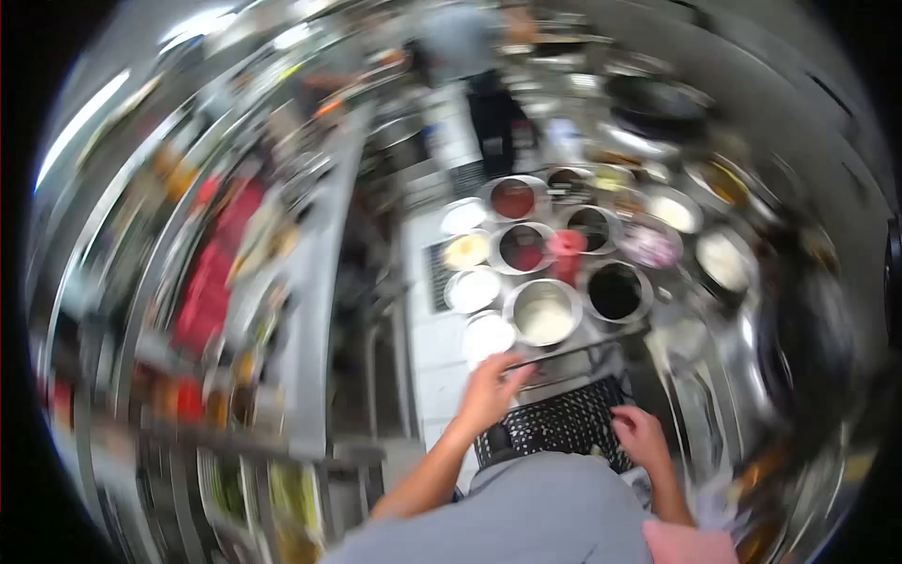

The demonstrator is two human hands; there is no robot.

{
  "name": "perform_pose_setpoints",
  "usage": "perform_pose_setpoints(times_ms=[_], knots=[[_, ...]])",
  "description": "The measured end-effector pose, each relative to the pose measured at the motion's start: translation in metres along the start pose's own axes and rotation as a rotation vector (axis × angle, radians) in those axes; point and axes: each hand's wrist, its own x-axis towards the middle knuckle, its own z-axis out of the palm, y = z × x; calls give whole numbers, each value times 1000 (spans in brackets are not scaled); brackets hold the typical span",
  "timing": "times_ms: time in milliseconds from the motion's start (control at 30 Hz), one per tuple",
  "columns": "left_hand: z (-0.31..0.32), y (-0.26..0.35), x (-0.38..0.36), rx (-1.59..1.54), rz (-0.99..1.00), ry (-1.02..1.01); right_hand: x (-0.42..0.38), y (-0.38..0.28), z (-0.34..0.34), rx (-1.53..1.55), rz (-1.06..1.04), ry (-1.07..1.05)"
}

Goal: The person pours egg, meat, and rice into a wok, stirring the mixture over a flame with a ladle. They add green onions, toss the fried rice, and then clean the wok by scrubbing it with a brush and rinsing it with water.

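My left hand (494,389) hovers in front of the counter's near edge, below a white bowl (489,335), fingers and thumb apart with nothing visible between them. Lower and to the right, my right hand (641,436) is beside the dark spotted apron (568,418), its fingers loosely bent and apart; I see nothing in it. Beyond my hands are a metal pot with pale contents (545,318) and a pot with dark contents (615,289). A red object like a squeeze bottle (567,246) stands among the pots. Motion blur hides fine detail.
More white bowls (473,289) line the counter's left side. A bowl of purplish-white pieces (652,242) sits to the right. A long metal counter (315,282) runs along the left across the aisle. Another person (460,47) stands farther ahead.
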Motion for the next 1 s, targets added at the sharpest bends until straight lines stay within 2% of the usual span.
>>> perform_pose_setpoints(times_ms=[33,67,100,133,167,200,233,300,333,367,400,433,467,500,533,567,633,700,767,833,867,900,1000], knots=[[1,0,27,-21,64,-161,-28,-12,11,4,113,132],[-29,4,17,69,-13,-128,-25,-43,29,5,126,138],[-168,-2,73,429,30,-172,45,-122,138,344,32,191],[-213,3,68,494,26,-213,51,-154,168,416,39,104],[-234,8,54,438,-57,-268,39,-183,169,441,1,94],[-253,-4,56,415,-79,-291,36,-199,164,440,94,41],[-260,-9,56,396,-85,-317,24,-192,161,405,163,136],[-255,-4,64,416,-44,-360,12,-164,148,315,222,293],[-253,0,69,434,-31,-374,-10,-164,107,465,528,315],[-248,6,74,453,-19,-387,-33,-132,93,331,721,386],[-244,8,76,467,-7,-399,-65,-109,68,315,855,611],[-240,6,79,472,10,-402,-108,-57,62,185,818,856],[-237,4,80,478,23,-401,-147,-37,35,110,933,955],[-230,3,76,486,33,-398,-188,-8,20,-51,1089,983],[-218,10,69,511,36,-380,-238,49,22,-271,1198,981],[-210,5,66,507,19,-390,-290,96,35,-463,1186,994],[-205,-22,53,510,-35,-404,-348,126,31,-439,1538,650],[-202,-53,37,598,-91,-491,-397,176,57,-325,1618,636],[-228,-124,23,564,-369,-623,-412,193,64,-336,1578,730],[-286,-210,-1,949,-563,-711,-427,208,72,-337,1548,781],[-352,-302,-20,967,-590,-843,-436,217,74,-336,1537,785],[-371,-318,-36,978,-609,-978,-441,224,74,-339,1525,789],[-384,-328,-94,1049,-380,-903,-455,216,47,-201,1481,643]])
